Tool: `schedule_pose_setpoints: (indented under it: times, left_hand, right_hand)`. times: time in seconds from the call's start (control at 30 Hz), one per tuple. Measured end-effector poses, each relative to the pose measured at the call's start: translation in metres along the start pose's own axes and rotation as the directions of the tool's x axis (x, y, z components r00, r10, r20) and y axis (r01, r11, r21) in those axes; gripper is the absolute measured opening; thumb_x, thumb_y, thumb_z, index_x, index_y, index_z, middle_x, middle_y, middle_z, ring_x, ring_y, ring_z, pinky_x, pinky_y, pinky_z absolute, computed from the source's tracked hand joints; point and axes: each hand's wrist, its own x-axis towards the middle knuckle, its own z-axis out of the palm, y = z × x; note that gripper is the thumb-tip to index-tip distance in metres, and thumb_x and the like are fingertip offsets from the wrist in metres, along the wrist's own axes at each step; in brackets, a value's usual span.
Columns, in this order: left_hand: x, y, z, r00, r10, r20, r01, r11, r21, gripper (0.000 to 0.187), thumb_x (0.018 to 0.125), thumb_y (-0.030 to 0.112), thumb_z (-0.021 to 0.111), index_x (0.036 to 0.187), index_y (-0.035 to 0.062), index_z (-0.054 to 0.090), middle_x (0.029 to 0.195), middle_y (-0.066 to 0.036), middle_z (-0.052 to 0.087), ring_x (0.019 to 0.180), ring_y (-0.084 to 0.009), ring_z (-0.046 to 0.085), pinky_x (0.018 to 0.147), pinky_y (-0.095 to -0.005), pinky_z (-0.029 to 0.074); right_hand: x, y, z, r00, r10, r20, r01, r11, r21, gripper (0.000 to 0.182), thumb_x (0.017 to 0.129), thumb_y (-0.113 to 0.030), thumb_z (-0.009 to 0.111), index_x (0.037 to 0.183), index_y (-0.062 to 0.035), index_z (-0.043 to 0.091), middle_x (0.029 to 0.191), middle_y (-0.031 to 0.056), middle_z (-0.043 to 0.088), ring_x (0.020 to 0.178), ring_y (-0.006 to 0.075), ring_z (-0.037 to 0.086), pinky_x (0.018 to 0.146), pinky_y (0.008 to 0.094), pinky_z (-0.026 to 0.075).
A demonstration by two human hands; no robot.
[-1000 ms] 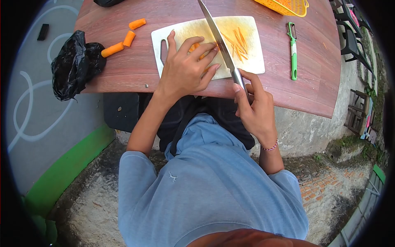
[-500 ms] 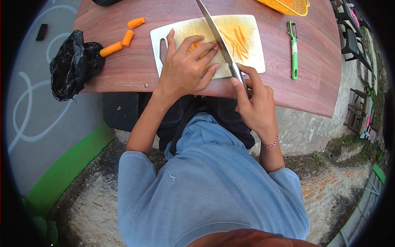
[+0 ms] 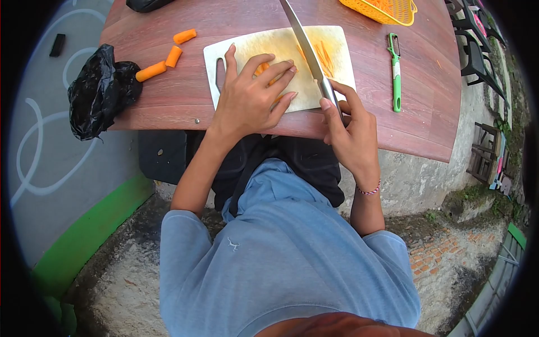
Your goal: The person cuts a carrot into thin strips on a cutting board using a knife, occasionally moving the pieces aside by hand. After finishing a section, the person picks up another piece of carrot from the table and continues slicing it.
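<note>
My right hand (image 3: 351, 126) is wrapped around the handle of a kitchen knife (image 3: 306, 44), its long blade pointing away from me over the cutting board (image 3: 244, 44). The blade stands a little to the right of my left fingertips, apart from them. My left hand (image 3: 255, 92) bends over a carrot (image 3: 261, 68) and holds it down on the board; most of the carrot is hidden under the fingers. Thin carrot strips (image 3: 324, 59) lie on the board to the right of the blade, partly behind it.
Several peeled carrot pieces (image 3: 174, 56) lie left of the board, beside a crumpled black plastic bag (image 3: 101, 92). On the right are a green-handled peeler (image 3: 396, 76) and a yellow basket (image 3: 387, 14) with shredded carrot. The wooden table's (image 3: 359, 132) near edge runs close to my body.
The knife has shifted right, away from my left fingertips, opening a gap there. My left hand stays over the carrot. The whole view has moved slightly.
</note>
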Motion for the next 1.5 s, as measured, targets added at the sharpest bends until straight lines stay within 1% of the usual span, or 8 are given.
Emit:
schedule_pose_setpoints:
  times: [0.07, 0.5, 0.87, 1.2, 1.3, 1.4, 1.47, 1.5]
  left_hand:
    - [0.001, 0.000, 0.000, 1.000, 0.005, 0.008, -0.006, 1.000, 0.024, 0.041, 0.094, 0.037, 0.077, 0.127, 0.0127, 0.080, 0.132, 0.002, 0.074, 0.128, -0.0255, 0.063, 0.118, -0.0781, 0.025]
    - [-0.001, -0.005, -0.011, 0.971, -0.118, -0.207, 0.098, 0.990, -0.104, 0.027, 0.089, 0.019, 0.081, 0.115, 0.0096, 0.082, 0.123, -0.002, 0.076, 0.115, -0.0264, 0.067, 0.117, -0.0640, 0.034]
    - [-0.002, -0.023, -0.039, 0.975, -0.222, 0.014, 0.222, 0.969, -0.110, 0.032, 0.091, 0.017, 0.080, 0.121, 0.0053, 0.080, 0.121, -0.009, 0.074, 0.115, -0.0313, 0.064, 0.106, -0.0467, 0.047]
    - [0.005, -0.039, -0.047, 0.956, -0.271, 0.111, 0.288, 0.940, -0.185, 0.019, 0.089, 0.013, 0.084, 0.102, 0.0020, 0.076, 0.106, -0.012, 0.070, 0.102, -0.0317, 0.063, 0.092, -0.0434, 0.051]
    - [0.007, -0.046, -0.051, 0.976, -0.187, 0.108, 0.203, 0.964, -0.171, 0.018, 0.089, 0.012, 0.084, 0.101, 0.0019, 0.074, 0.102, -0.012, 0.069, 0.101, -0.0320, 0.062, 0.091, -0.0416, 0.051]
    - [0.012, -0.051, -0.069, 0.937, -0.249, 0.245, 0.310, 0.916, -0.256, 0.017, 0.091, 0.010, 0.082, 0.100, 0.0007, 0.071, 0.103, -0.011, 0.072, 0.098, -0.0280, 0.066, 0.089, -0.0384, 0.052]
    - [0.020, -0.048, -0.089, 0.714, -0.473, 0.516, 0.650, 0.723, -0.236, 0.016, 0.094, 0.008, 0.080, 0.106, -0.0004, 0.072, 0.106, -0.010, 0.074, 0.097, -0.0205, 0.069, 0.088, -0.0361, 0.054]
    - [0.019, -0.051, -0.088, 0.716, -0.467, 0.519, 0.646, 0.725, -0.238, 0.016, 0.094, 0.008, 0.080, 0.106, -0.0004, 0.072, 0.106, -0.010, 0.074, 0.097, -0.0205, 0.069, 0.088, -0.0361, 0.054]
  right_hand:
    - [-0.002, -0.003, -0.004, 0.997, 0.075, 0.012, -0.075, 0.996, 0.051, 0.037, 0.106, -0.019, 0.069, 0.138, -0.0036, 0.064, 0.074, 0.0198, 0.072, 0.061, 0.0330, 0.072, 0.059, 0.0409, 0.051]
    - [-0.006, 0.001, 0.007, 0.996, -0.006, 0.088, 0.006, 1.000, 0.003, 0.036, 0.105, -0.020, 0.070, 0.137, -0.0034, 0.065, 0.071, 0.0205, 0.068, 0.058, 0.0356, 0.067, 0.058, 0.0431, 0.049]
    - [-0.005, 0.006, -0.008, 1.000, 0.009, 0.008, -0.010, 0.998, 0.064, 0.039, 0.105, -0.021, 0.072, 0.139, -0.0040, 0.066, 0.069, 0.0160, 0.067, 0.054, 0.0241, 0.061, 0.055, 0.0384, 0.045]
    - [-0.009, 0.016, -0.003, 0.998, -0.025, 0.050, 0.021, 0.997, 0.072, 0.039, 0.104, -0.022, 0.073, 0.139, -0.0043, 0.066, 0.076, 0.0193, 0.071, 0.061, 0.0295, 0.068, 0.059, 0.0402, 0.050]
    - [-0.008, 0.016, -0.004, 0.997, -0.036, 0.062, 0.031, 0.996, 0.078, 0.040, 0.104, -0.022, 0.073, 0.139, -0.0042, 0.066, 0.078, 0.0204, 0.072, 0.062, 0.0313, 0.069, 0.061, 0.0405, 0.051]
    - [-0.009, 0.014, -0.007, 0.997, -0.006, 0.077, -0.001, 0.997, 0.081, 0.040, 0.103, -0.021, 0.073, 0.139, -0.0036, 0.066, 0.079, 0.0210, 0.073, 0.063, 0.0318, 0.069, 0.061, 0.0409, 0.052]
    - [-0.009, 0.013, -0.009, 0.996, -0.027, 0.091, 0.019, 0.996, 0.090, 0.040, 0.103, -0.021, 0.074, 0.139, -0.0036, 0.066, 0.080, 0.0212, 0.073, 0.064, 0.0321, 0.070, 0.062, 0.0411, 0.052]
    - [-0.010, 0.014, -0.010, 0.996, -0.024, 0.085, 0.016, 0.996, 0.090, 0.040, 0.103, -0.021, 0.074, 0.139, -0.0036, 0.066, 0.080, 0.0212, 0.073, 0.064, 0.0321, 0.070, 0.062, 0.0411, 0.052]
